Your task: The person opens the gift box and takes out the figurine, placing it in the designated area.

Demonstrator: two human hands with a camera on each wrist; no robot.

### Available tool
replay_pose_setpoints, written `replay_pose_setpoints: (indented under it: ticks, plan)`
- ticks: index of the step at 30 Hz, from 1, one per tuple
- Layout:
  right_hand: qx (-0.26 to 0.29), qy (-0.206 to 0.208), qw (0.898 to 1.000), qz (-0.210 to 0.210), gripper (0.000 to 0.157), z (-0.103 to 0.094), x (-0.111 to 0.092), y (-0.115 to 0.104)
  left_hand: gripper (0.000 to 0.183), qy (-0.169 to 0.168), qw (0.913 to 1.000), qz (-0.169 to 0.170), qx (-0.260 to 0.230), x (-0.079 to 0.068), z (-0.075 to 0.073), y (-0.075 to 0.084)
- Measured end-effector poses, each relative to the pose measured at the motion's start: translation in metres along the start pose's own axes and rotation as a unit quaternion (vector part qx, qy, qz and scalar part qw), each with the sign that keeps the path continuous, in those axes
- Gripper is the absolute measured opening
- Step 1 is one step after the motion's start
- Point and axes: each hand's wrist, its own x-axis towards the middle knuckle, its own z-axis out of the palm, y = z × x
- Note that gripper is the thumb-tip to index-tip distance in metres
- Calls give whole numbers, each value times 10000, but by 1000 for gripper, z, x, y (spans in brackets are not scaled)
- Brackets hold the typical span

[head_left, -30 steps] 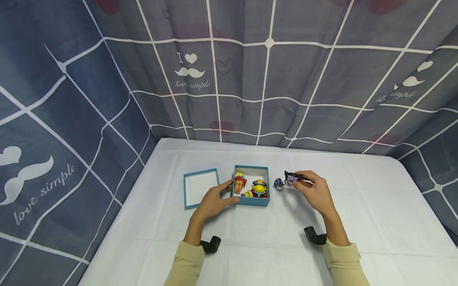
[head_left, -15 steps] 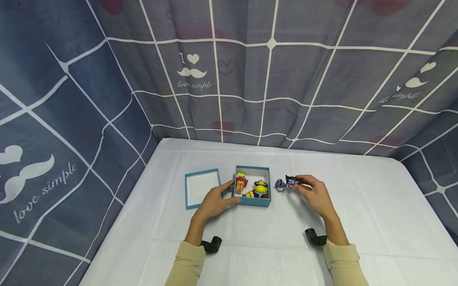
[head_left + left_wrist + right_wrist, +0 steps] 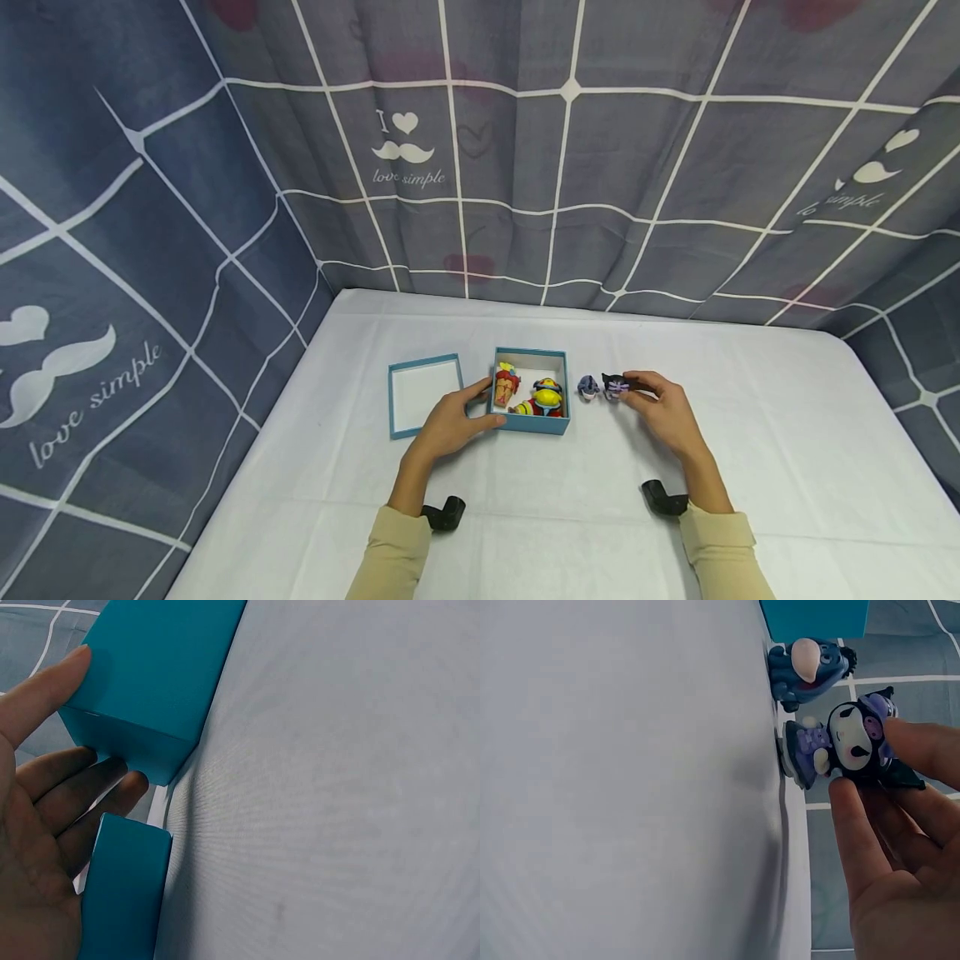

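Right fingers [image 3: 851, 825] pinch black-purple figurine [image 3: 855, 742] (blue donkey [image 3: 806, 671] just beside); left fingers [image 3: 84, 790] hold teal box [image 3: 157, 675] at corner.

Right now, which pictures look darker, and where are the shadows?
Head view: brightest, with a soft shadow on the white cloth beside the right hand; left wrist view: dimmer, with a dark shadow beside the blue box and its lid; right wrist view: dimmer, with a blurry shadow on the cloth near that hand.

Box [image 3: 532, 424] and the lid [image 3: 422, 393] to its left look like smooth matt card. Donkey [image 3: 804, 673] and black figure [image 3: 851, 741] on the right seem smooth plastic, slight sheen. Tablecloth [image 3: 562, 517] and far curtain [image 3: 512, 167]? Matt cloth.
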Motion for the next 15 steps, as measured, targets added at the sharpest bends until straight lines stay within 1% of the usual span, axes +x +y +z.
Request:
replay_pose_setpoints:
  ticks: [4,9,15]
  plan:
    - [-134,-35,9999,25,33,-2,0,3,76,7,10000,6,9,0,0,0]
    - [-314,28,9993,210,36,-4,-1,4,76,-2,10000,59,9,0,0,1]
    - [-162,31,9990,419,38,-5,-1,6,76,-14,10000,57,13,0,-1,0]
